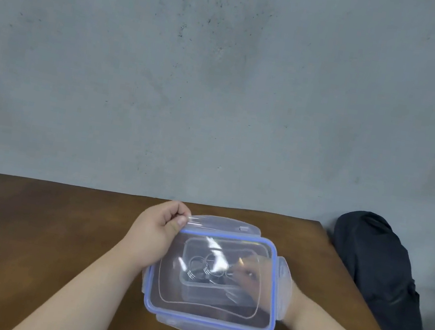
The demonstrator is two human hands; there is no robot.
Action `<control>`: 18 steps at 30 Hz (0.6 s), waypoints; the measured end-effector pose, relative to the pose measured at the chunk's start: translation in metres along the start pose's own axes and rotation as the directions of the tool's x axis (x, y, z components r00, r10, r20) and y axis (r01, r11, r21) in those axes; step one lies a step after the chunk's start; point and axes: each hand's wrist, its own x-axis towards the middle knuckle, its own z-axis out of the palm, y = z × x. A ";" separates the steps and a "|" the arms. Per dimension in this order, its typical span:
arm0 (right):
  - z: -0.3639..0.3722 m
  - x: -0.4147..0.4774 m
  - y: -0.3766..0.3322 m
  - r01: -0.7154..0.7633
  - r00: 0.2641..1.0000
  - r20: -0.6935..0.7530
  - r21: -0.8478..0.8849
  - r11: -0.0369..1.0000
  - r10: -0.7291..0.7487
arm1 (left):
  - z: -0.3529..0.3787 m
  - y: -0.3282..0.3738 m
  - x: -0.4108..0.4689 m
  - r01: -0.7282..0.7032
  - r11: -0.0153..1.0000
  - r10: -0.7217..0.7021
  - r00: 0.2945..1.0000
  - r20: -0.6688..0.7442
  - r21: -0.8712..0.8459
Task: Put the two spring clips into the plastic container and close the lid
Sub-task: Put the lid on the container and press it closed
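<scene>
Head view: a clear lid (214, 274) with a blue seal rim is held tilted above a brown wooden surface (28, 234). The left hand (156, 229) grips the lid's corner at 10 o'clock, thumb on top and fingers (175, 209) curled closed around the edge flap. The right hand (249, 272) lies under the lid, seen blurred through the plastic; its finger spread cannot be determined. Beneath the lid sits the plastic container (218, 293), and two wire spring clips (204, 269) show through the lid at its centre, just beside the right hand. A dark bag (375, 275) lies off the surface's edge at 3 o'clock. A grey wall (224, 80) stands behind.
</scene>
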 end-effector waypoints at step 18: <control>-0.019 0.027 -0.005 0.009 0.872 -0.484 -0.132 0.991 -0.073 | 0.051 -0.062 0.027 0.471 0.880 -0.474 0.879 -0.056 -0.056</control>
